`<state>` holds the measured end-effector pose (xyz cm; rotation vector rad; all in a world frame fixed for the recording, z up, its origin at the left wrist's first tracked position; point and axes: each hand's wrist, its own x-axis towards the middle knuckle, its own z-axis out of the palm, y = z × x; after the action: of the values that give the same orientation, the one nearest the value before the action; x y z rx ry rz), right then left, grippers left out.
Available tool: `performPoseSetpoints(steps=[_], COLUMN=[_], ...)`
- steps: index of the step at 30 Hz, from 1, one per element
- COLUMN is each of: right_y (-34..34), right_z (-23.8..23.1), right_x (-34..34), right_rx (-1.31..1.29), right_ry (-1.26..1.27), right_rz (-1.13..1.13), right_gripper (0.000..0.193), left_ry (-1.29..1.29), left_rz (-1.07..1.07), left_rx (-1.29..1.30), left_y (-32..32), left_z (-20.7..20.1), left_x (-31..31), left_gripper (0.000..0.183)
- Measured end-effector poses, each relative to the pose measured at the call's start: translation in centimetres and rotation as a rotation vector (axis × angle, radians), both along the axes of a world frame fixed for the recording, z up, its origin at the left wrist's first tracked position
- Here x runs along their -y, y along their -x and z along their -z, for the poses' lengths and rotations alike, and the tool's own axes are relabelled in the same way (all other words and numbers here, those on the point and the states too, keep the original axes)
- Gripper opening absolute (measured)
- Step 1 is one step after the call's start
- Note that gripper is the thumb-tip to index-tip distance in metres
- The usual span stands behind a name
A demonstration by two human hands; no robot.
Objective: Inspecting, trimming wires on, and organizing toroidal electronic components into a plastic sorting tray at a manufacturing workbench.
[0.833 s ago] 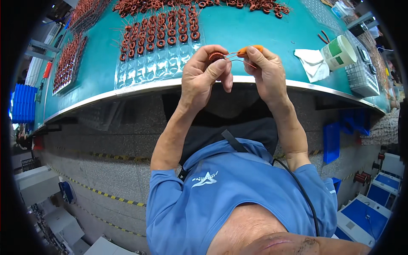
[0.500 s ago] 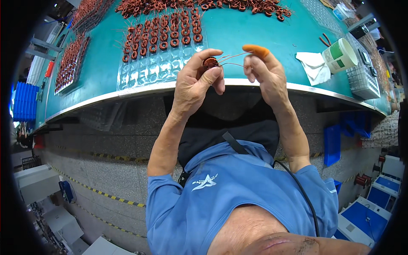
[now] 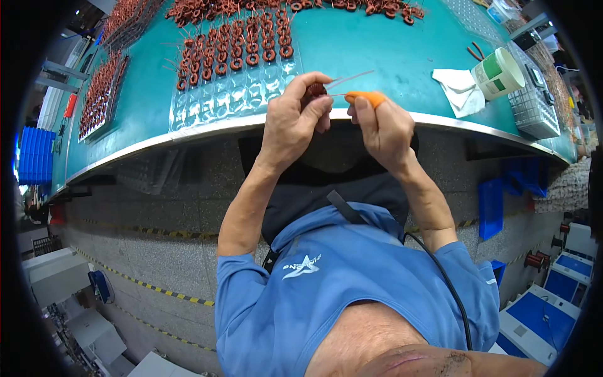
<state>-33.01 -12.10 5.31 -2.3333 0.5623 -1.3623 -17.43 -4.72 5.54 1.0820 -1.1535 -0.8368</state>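
Between the thumb and fingers of my left hand (image 3: 292,116) is a small copper-wound ring coil (image 3: 316,91), mostly hidden by the fingers. Its thin wire leads stick out to the right. My right hand (image 3: 386,122), with an orange finger cover (image 3: 369,98) on one finger, pinches one lead wire (image 3: 338,95) and holds it stretched out from the coil. Another lead slants up to the right, free of the fingers. Both hands are above the near edge of the green table (image 3: 364,47).
A clear plastic tray (image 3: 217,108) at the left holds rows of similar coils (image 3: 235,50). More coils (image 3: 352,5) are heaped at the back. To the right are a white cloth (image 3: 458,91), a white-and-green tub (image 3: 499,72) and red-handled pliers (image 3: 475,51).
My right hand has closed on one lead and turned, its fingers now lower and nearer the coil. The left hand keeps its hold on the coil, almost in place.
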Motion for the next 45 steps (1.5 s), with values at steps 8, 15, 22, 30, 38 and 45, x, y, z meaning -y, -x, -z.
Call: performPoseSetpoints(steps=[8,15,22,30,38,45], right_y=[0.7,-0.1,0.0,0.0,-0.7,0.0], right_z=[-0.1,1.6,1.7,-0.4,-0.4,-0.2], right_x=[-0.1,1.1,1.0,-0.6,0.5,0.5], right_rx=[0.374,0.387,0.439,0.330,0.359,0.182], right_ry=[-1.003,-1.092,-1.082,-0.731,-1.026,-0.855], right_rz=[-0.272,-0.347,-0.430,-0.234,-0.368,-0.300], right_gripper=[0.037,0.036,0.034,0.028,0.024,0.025], left_ry=[0.076,0.093,0.072,0.074,0.033,-0.108], left_rz=[0.064,0.136,0.266,0.364,0.339,0.206], left_rx=[-0.208,-0.235,-0.356,-0.487,-0.541,-0.355], left_y=[0.8,0.1,-0.5,-0.5,-1.2,-1.7], left_z=[0.2,1.1,1.3,1.4,1.5,1.7], left_x=[-0.3,-0.4,-0.8,-1.0,-2.1,-2.0], left_gripper=[0.023,0.027,0.032,0.038,0.039,0.045])
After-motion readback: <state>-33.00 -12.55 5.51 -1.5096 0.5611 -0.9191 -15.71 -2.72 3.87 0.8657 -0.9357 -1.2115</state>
